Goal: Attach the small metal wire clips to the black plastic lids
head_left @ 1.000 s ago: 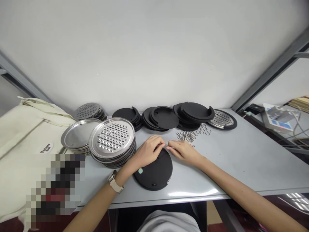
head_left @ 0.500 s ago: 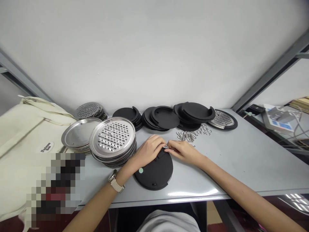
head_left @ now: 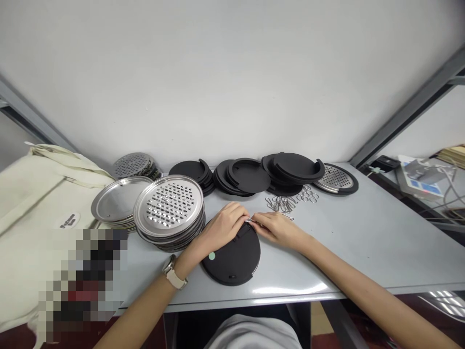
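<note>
A black round disc point(head_left: 232, 259) lies flat on the table in front of me, with a pale green dot and a small slot near its lower edge. At its far edge, the fingertips of my left hand point(head_left: 225, 225) and my right hand point(head_left: 278, 229) meet. Between them shows a small shiny metal clip point(head_left: 249, 220), pinched by both hands. Its exact shape is mostly hidden by the fingers. My left wrist passes over the disc's left side. Beyond my right hand lie several loose metal clips point(head_left: 281, 204) and a cluster of small metal rings point(head_left: 308, 194).
Left of the disc stands a stack of round metal graters point(head_left: 169, 206), with plain metal discs point(head_left: 121, 198) beside it. Black round holders point(head_left: 249, 175) are piled along the wall. A black-rimmed grater point(head_left: 336, 179) lies at back right. Cream fabric point(head_left: 43, 203) covers the left side.
Both hands stay at the disc's far edge. The metal clip between the fingertips has shifted slightly, and less of it shows on the right. The disc has not visibly moved.
</note>
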`<state>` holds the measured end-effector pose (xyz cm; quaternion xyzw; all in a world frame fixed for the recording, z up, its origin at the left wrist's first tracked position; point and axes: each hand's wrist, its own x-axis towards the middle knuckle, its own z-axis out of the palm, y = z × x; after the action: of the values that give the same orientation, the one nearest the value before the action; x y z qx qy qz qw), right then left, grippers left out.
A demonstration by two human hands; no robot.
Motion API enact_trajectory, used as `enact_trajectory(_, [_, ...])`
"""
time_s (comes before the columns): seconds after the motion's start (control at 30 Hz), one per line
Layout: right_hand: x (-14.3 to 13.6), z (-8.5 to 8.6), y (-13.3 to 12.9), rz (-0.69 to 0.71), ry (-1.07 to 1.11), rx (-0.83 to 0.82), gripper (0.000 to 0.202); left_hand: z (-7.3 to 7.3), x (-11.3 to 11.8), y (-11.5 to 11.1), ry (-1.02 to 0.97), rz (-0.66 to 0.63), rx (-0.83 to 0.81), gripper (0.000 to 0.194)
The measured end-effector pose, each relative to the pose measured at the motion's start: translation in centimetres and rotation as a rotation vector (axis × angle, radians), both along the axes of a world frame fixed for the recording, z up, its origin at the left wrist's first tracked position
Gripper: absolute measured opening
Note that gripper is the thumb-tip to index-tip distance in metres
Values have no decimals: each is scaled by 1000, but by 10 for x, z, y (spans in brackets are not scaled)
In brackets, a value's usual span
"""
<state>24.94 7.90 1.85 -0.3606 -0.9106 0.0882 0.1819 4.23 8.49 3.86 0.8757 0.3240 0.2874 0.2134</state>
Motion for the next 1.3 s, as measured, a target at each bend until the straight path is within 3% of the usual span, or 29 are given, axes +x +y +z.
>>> enact_trajectory(0.37, [0,5,-4,-5,-4,-36,24,-1,1,0,-3,-5,-5,17])
enact_trajectory(0.57, [1,9,-14,-38,35,-164,23,-1,1,0,25,-34,-4,15])
enact_trajectory(0.8, [0,3,-17,-97,116,-218,22,1,2,-4,75,10,97,12])
enact_trajectory(0.93, [0,1,-15,-129,117,-227,21,5,2,-10,122,-8,148,34])
enact_trajectory(1.03, [-1,1,-15,-126,101,-219,22,6,2,-11,147,-35,154,40])
enact_trajectory(1.3, [-3,7,-16,-51,141,-258,18,7,2,-10,196,-115,96,30])
